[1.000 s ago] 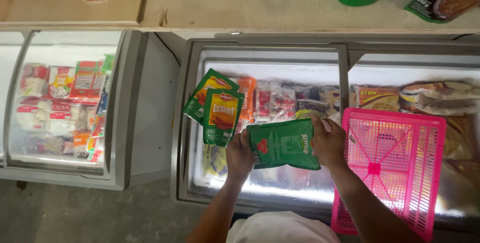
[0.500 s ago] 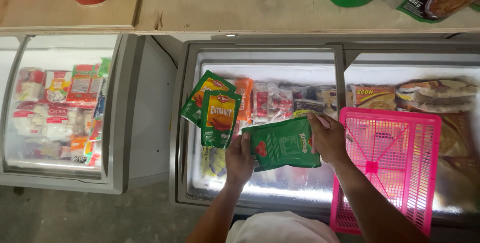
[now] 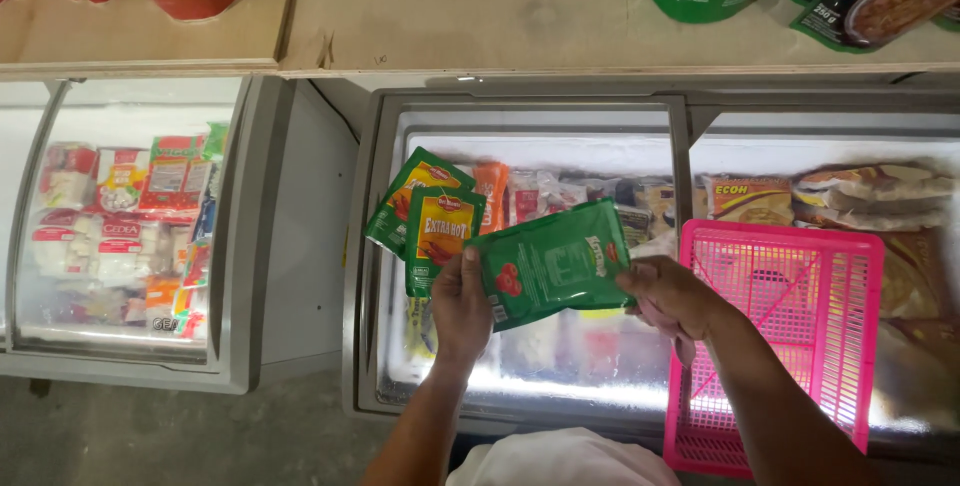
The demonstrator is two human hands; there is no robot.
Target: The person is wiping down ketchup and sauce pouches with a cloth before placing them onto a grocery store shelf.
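A small shop: glass-topped chest freezers (image 3: pixel 520 276) full of packaged frozen food across the frame's middle, stocked wooden shelf (image 3: pixel 480 16) along the top.

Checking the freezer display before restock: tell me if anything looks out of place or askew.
The pink plastic basket lies flat across the chest freezer's glass lid, overhanging the front edge, not inside. The left hand fans three green sauce pouches, and the right hand grips the tilted lowest pouch. Nothing looks spilled or torn.

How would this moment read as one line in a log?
left hand: holds two green sauce pouches | right hand: grips dark green pouch | below: chest freezer | pink basket on freezer
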